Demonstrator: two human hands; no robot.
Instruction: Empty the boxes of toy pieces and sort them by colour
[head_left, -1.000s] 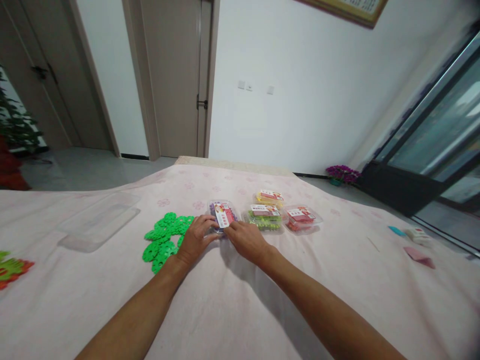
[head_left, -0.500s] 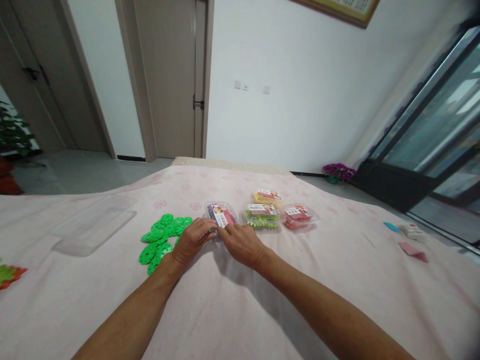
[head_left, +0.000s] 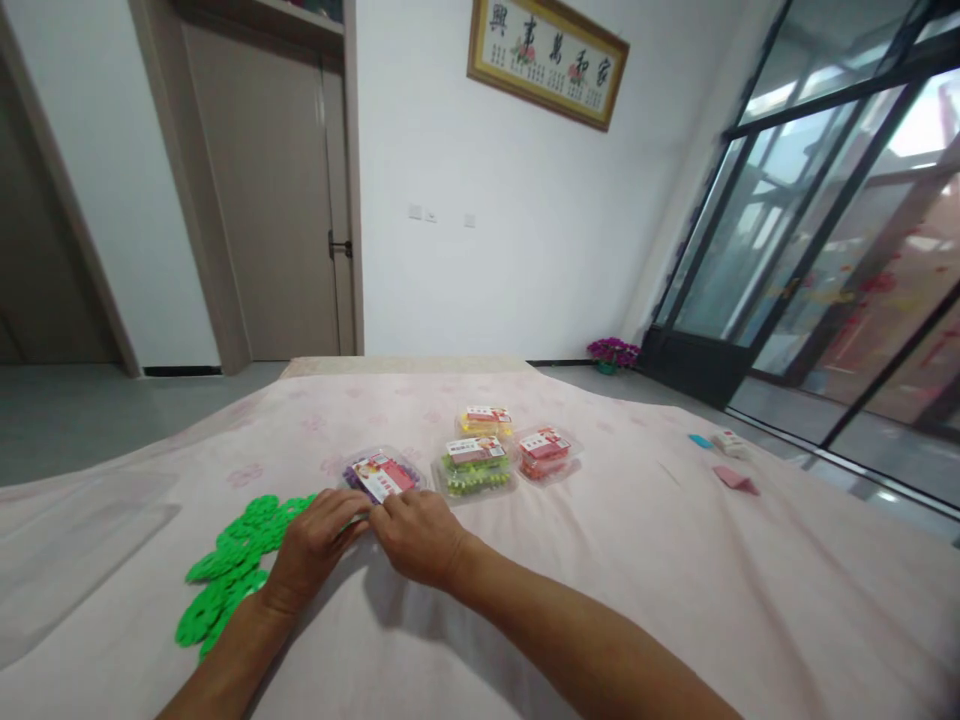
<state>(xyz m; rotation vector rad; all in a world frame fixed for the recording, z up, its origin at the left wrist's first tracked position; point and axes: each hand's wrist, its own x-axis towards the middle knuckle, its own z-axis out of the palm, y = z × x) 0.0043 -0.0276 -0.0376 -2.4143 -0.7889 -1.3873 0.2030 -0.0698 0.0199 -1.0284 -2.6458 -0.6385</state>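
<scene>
A clear plastic box (head_left: 384, 474) with purple pieces inside and a red-and-white label lies in front of both hands. My left hand (head_left: 319, 540) is closed at its near left edge, fingers bent round the rim. Pressed against the near edge beside it, my right hand (head_left: 420, 535) is closed too, thumb and fingers partly hidden from view. Green disc-shaped pieces (head_left: 236, 550) lie in a loose pile to the left of my left hand. Right of the purple box sits a similar box of green pieces (head_left: 476, 470).
Behind the green box stands a box of yellow pieces (head_left: 486, 420); a box of red pieces (head_left: 546, 455) is to its right. An empty clear container (head_left: 75, 560) lies at the left. A blue item (head_left: 700, 441), a small white box (head_left: 729, 444) and a pink cloth (head_left: 736, 480) lie far right.
The view has turned rightward and up, so everything sits further left and the wall picture shows fully. Both hands stay on the purple box's near edge.
</scene>
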